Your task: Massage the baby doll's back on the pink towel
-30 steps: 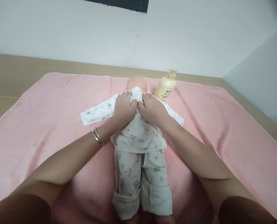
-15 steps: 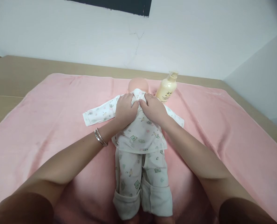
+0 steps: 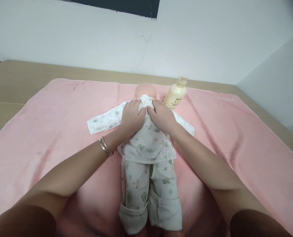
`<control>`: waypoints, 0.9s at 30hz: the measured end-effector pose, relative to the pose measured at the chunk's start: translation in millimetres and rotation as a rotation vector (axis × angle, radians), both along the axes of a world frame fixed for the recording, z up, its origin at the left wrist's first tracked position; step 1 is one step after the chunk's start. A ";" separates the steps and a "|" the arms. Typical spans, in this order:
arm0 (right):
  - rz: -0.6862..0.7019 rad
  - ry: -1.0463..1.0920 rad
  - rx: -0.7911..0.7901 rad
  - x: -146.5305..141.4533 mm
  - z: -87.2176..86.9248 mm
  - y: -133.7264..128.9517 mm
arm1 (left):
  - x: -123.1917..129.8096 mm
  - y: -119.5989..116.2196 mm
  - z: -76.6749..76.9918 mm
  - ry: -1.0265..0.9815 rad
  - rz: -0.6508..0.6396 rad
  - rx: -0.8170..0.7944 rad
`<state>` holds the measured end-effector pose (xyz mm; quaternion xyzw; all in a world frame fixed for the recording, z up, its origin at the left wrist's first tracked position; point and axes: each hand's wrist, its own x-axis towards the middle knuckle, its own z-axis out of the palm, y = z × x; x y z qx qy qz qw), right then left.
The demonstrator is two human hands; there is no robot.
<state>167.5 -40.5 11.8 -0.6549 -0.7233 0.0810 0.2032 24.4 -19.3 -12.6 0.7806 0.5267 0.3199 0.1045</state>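
A baby doll (image 3: 146, 89) lies on a pink blanket, its bald head away from me. It wears a white printed shirt (image 3: 148, 144) and matching trousers (image 3: 136, 184) with rolled-up cuffs. My left hand (image 3: 133, 113), with silver bangles at the wrist, is curled over one side of the doll's upper body. On the other side my right hand (image 3: 163, 113) does the same. Both thumbs point inward and almost meet at the middle, below the collar. The fingertips are partly hidden, and the doll's face does not show.
A cream pump bottle (image 3: 176, 93) stands on the blanket, just right of the doll's head. The pink blanket (image 3: 62, 108) has a few folds and covers much of a wooden table (image 3: 25, 74). Behind the table rises a white wall (image 3: 87, 39).
Hardly anything differs. Both hands stay at the doll's shoulders, and the whole view has shifted very slightly.
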 end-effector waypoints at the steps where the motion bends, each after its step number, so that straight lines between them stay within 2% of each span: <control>1: 0.016 0.000 -0.014 2.9 2.2 0.8 | -0.1 -4.1 2.3 0.062 0.001 0.012; 6: 0.110 0.013 -0.117 13.2 12.6 2.2 | -0.7 -23.5 11.7 0.352 -0.022 0.094; 8: 0.089 -0.037 -0.109 8.6 14.2 -2.9 | -3.0 -19.9 14.1 0.361 -0.036 0.072; 12: 0.046 -0.175 -0.048 -8.2 16.4 -21.0 | -10.2 1.6 19.9 0.256 -0.042 -0.147; 14: 0.051 -0.197 -0.043 -10.8 17.7 -25.5 | -11.0 6.8 21.8 0.221 -0.032 -0.208; 19: 0.051 -0.040 -0.108 6.0 11.8 -5.0 | -1.9 -15.0 21.2 0.345 0.018 -0.031; 22: 0.019 0.021 -0.090 11.1 5.2 5.5 | -0.7 -26.2 21.3 0.412 -0.066 0.044; 24: 0.006 -0.015 -0.083 6.1 4.5 1.0 | -3.9 -21.5 19.9 0.419 -0.118 0.055; 27: 0.010 -0.125 -0.047 -6.2 9.1 -16.3 | -9.8 -1.9 13.0 0.367 -0.141 0.010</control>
